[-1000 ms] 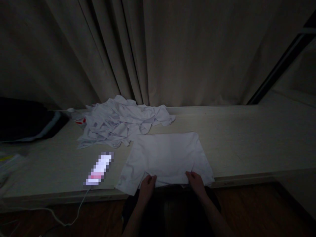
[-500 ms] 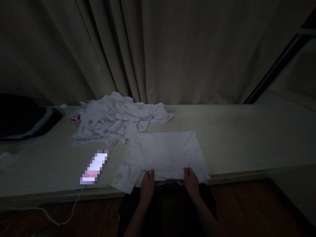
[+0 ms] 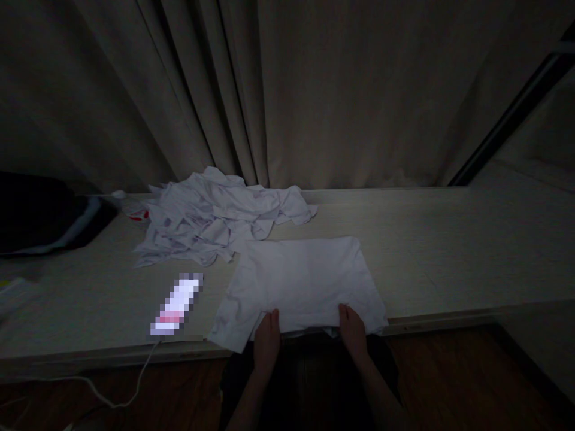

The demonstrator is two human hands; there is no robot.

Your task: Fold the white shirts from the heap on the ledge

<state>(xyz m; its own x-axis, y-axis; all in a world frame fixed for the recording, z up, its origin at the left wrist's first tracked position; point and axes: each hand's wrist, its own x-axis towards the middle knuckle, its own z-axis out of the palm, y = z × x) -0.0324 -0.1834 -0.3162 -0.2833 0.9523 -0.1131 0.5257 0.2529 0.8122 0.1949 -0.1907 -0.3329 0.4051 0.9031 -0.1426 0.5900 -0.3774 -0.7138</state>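
Note:
A white garment (image 3: 305, 281) lies spread flat on the pale tabletop (image 3: 449, 251), its near edge at the table's front. My left hand (image 3: 267, 338) grips that near edge left of centre. My right hand (image 3: 353, 326) grips the same edge further right. Both hands sit at the table's front edge, thumbs on top of the cloth. The scene is very dim, so finger details are hard to make out.
A crumpled heap of white clothes (image 3: 215, 218) lies behind and left of the flat garment. A lit phone (image 3: 177, 304) with a white cable (image 3: 117, 392) rests left of it. A dark bag (image 3: 40, 215) sits far left. Curtains (image 3: 287, 90) hang behind the table.
My hands stay on the garment's near edge and have shifted only slightly. The view has drifted a little; the cloth lies much as before.

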